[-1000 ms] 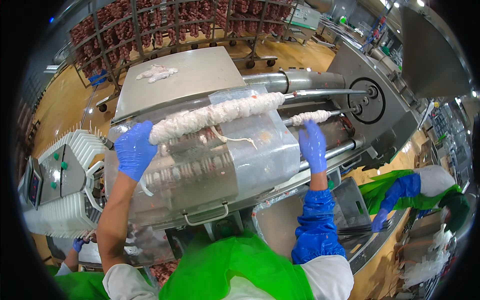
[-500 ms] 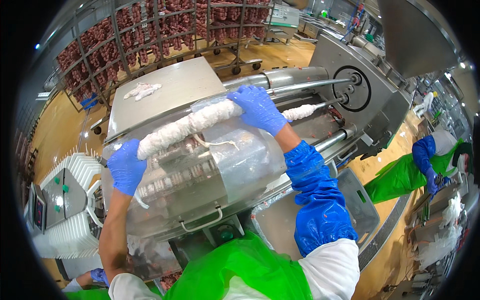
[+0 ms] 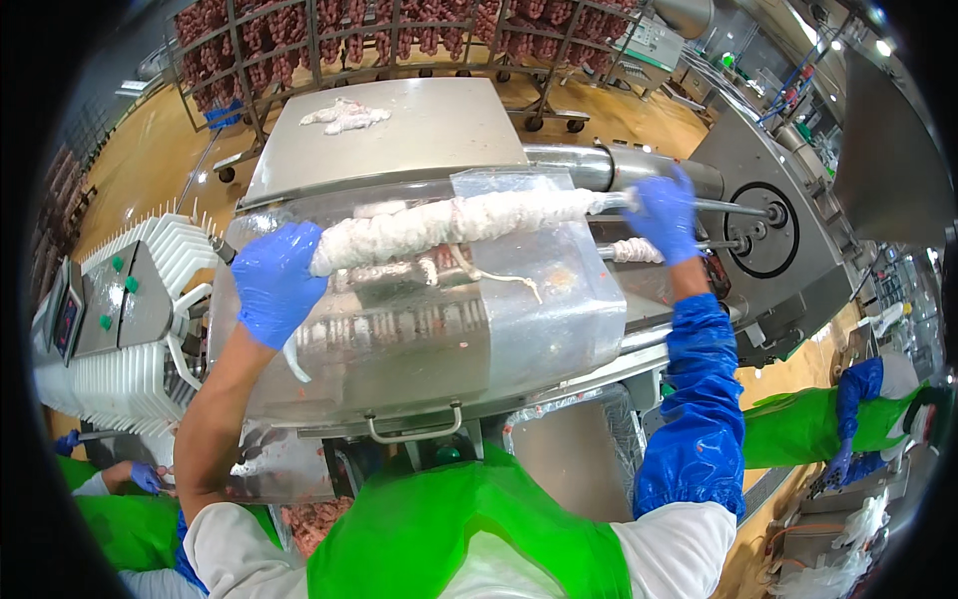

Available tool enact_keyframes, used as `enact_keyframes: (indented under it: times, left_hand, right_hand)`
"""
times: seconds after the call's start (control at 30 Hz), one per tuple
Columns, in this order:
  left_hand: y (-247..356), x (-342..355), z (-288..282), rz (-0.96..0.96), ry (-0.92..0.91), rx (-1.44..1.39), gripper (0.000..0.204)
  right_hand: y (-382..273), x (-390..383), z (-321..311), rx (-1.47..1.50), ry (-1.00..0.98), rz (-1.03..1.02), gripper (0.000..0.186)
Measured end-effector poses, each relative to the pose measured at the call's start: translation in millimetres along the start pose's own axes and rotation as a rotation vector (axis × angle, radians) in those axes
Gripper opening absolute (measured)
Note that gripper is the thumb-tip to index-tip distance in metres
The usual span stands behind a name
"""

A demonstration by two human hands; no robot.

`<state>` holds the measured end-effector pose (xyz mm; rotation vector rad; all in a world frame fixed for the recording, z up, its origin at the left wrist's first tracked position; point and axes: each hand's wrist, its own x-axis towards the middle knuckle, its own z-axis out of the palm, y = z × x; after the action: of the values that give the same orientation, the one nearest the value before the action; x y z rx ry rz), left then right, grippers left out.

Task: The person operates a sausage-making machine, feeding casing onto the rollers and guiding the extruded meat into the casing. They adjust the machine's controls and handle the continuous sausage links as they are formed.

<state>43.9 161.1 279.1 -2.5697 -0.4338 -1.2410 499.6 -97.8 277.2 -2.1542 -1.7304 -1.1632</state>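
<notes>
A long white sausage casing (image 3: pixel 429 228) is bunched in thick folds over a metal stuffing tube (image 3: pixel 733 206). My left hand (image 3: pixel 279 285), in a blue glove, is closed around the casing's left end. Beyond the right end of the folds, my gloved right hand (image 3: pixel 664 215) wraps round the tube, where a thin stretch of casing reaches it; its fingers are slightly blurred. A loose strand (image 3: pixel 504 283) dangles from the folds over the clear cover. Under my right hand, a second tube carries a shorter bunch of casing (image 3: pixel 636 251).
More casing (image 3: pixel 346 116) lies on the steel lid (image 3: pixel 429 120) behind. Racks of hanging sausages (image 3: pixel 399 40) stand farther back. A machine with white arms (image 3: pixel 130 299) is at left. Co-workers in green aprons (image 3: pixel 828 424) work at right and lower left. A lined crate (image 3: pixel 574 449) sits below the machine.
My right hand has slid right along the tube, off the thick folds, exposing a thin stretch. My left hand stays at the left end. The whole view has shifted.
</notes>
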Motion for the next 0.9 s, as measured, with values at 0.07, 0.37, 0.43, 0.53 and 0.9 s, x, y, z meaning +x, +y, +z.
enact_keyframes:
  times: [0.07, 0.37, 0.43, 0.53, 0.9]
  left_hand:
    - [0.1, 1.3, 2.3, 0.013, 0.081, -0.084, 0.028]
    - [-5.6, -3.0, 5.4, 0.008, 0.024, -0.049, 0.038]
    - [-2.4, -2.7, 2.0, -0.003, -0.061, 0.01, 0.036]
    - [-0.7, 0.6, 0.4, -0.014, -0.048, 0.004, 0.032]
    - [-1.4, -1.4, 2.8, -0.067, -0.086, -0.058, 0.029]
  right_hand:
    - [47.9, -25.0, -6.0, -0.092, -0.017, 0.096, 0.017]
    - [-138.3, 71.5, -49.8, 0.245, 0.029, -0.242, 0.031]
    - [-123.6, 69.5, -31.4, 0.16, -0.014, -0.274, 0.027]
    - [-23.1, 16.9, -9.3, -0.088, -0.082, 0.002, 0.013]
    - [-148.9, 71.0, -63.0, 0.351, -0.142, -0.132, 0.058]
